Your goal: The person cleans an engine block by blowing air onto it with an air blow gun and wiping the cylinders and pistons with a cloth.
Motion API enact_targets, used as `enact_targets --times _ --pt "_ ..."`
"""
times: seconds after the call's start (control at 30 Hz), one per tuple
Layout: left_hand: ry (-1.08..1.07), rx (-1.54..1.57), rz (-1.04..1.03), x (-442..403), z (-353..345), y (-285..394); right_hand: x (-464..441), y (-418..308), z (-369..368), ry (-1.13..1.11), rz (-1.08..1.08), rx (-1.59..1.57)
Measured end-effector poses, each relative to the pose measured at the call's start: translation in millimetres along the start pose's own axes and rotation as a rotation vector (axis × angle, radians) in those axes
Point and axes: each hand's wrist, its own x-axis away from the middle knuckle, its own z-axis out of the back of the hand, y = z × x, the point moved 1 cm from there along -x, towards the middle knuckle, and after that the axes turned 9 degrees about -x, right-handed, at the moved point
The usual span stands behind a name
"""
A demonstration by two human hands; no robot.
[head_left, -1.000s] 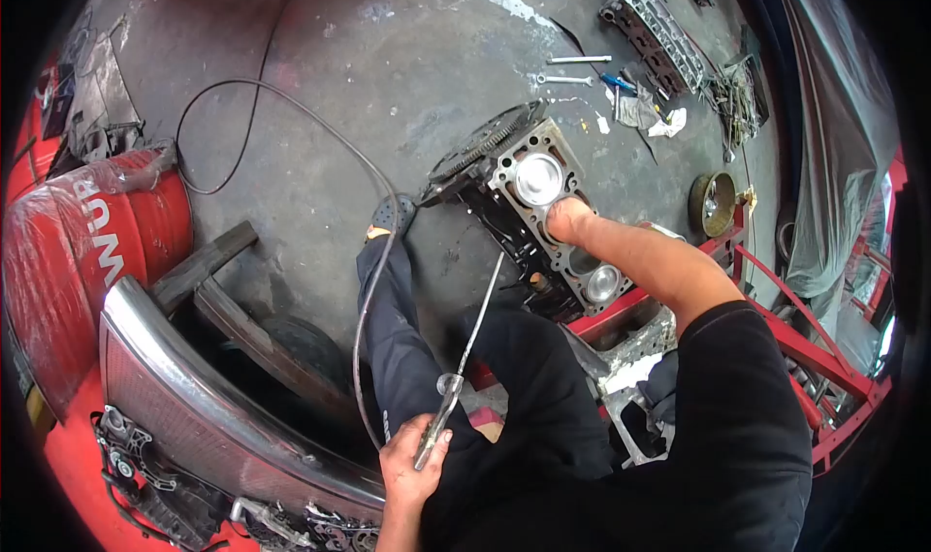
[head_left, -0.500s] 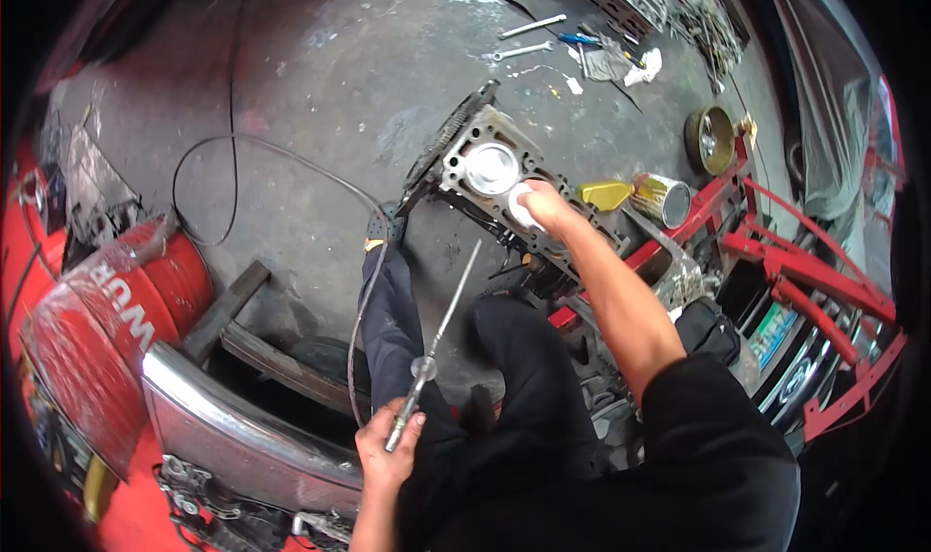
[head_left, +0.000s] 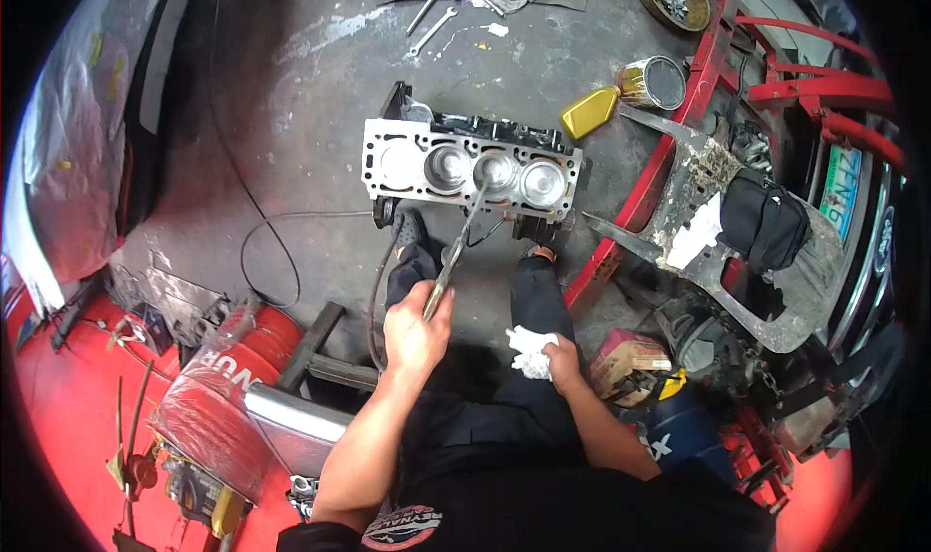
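My left hand (head_left: 415,337) is closed around an air blow gun (head_left: 454,254) with a long thin metal nozzle. The nozzle slants up to the engine block (head_left: 472,157), its tip over the third cylinder from the left; whether it touches cannot be told. Bright round piston tops show in the block's bores, the second sitting deeper and darker. Near my right thigh, my right hand (head_left: 562,363) grips a crumpled white rag (head_left: 530,351). The block rests on the floor just beyond my feet.
A yellow bottle (head_left: 590,113) and an open can (head_left: 663,83) are right of the block. Wrenches (head_left: 433,31) lie beyond it. A red metal frame (head_left: 621,237) and grey panel (head_left: 703,179) border the right; a red drum (head_left: 262,344) stands left. A dark hose (head_left: 373,305) runs nearby.
My right hand has left the block and drawn back to my thigh with the rag. My left hand has raised the blow gun, bringing its nozzle over a cylinder. The view has turned.
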Motion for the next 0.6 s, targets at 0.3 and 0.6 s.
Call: enact_targets --times 0.3,0.6 --pt "0.023 -0.206 -0.018 -9 -36 35 -2 -63 -10 0.088 0.129 -0.085" --pt "0.013 0.204 0.108 69 30 -46 -177 -191 -192 0.118 1.104 0.627"
